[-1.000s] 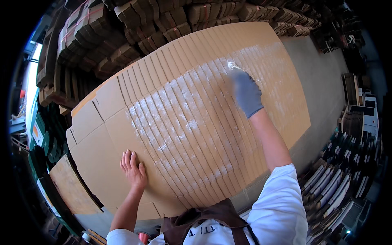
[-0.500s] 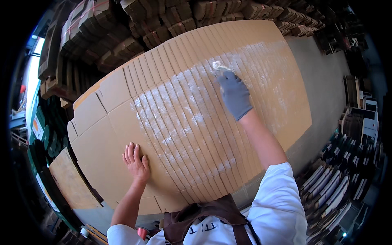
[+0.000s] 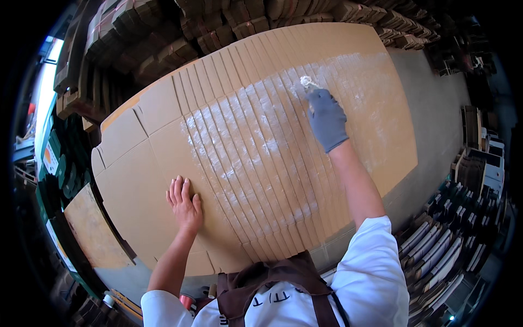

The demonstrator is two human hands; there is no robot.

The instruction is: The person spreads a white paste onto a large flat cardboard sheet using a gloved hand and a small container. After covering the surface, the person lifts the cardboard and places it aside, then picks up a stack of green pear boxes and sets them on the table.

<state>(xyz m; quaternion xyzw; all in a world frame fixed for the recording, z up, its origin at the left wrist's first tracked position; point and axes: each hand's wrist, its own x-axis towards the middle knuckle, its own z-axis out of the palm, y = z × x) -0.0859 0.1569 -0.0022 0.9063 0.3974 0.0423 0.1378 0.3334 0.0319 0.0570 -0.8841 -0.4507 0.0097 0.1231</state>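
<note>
Several large brown cardboard sheets (image 3: 143,188) lie overlapped like shingles in front of me, their edges forming a row of narrow strips. A whitish, wet-looking paste (image 3: 267,117) is smeared in a broad band across these strips. Flat on the bare cardboard at the left rests my left hand (image 3: 185,206), ungloved, with its fingers stretched out. My right hand (image 3: 328,120) wears a grey glove and is closed round a brush (image 3: 309,83). The brush's white, paste-covered end points away from me over the far part of the band; its handle is mostly hidden in the glove.
Bundled cardboard stacks (image 3: 218,38) stand beyond the far edge. Grey floor (image 3: 436,109) lies to the right, with rows of stacked pieces (image 3: 430,245) at the lower right. A wooden board (image 3: 95,229) and dark green items (image 3: 65,169) are on the left.
My right hand has moved the brush a little to the right over the pasted strips. My left hand stays flat on the cardboard, and the whole view has shifted slightly.
</note>
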